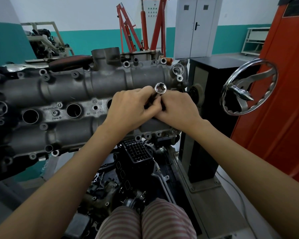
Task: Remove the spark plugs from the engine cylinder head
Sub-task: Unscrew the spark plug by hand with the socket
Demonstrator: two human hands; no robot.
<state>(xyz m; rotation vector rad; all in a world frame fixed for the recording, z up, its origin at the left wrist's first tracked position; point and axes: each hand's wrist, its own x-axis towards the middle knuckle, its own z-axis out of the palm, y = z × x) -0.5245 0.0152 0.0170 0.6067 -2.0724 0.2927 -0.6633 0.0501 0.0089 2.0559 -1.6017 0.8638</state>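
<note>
The grey cylinder head [86, 87] lies across the left and middle, mounted on a stand. Its middle strip shows open round spark plug wells [73, 110], with another [30, 116] further left. Over the right end of that strip, my left hand [129, 109] and my right hand [178, 109] meet, fingers curled round a chrome socket tool [160, 88]. The socket's open hex end points up at the camera. What my fingers hold below it is hidden. No spark plug is visible.
A chrome handwheel [248, 87] sticks out from the black stand column [205, 104] on the right. An orange cabinet [283, 100] fills the far right. Loose black engine parts [136, 152] lie below the head. A red engine crane [141, 28] stands behind.
</note>
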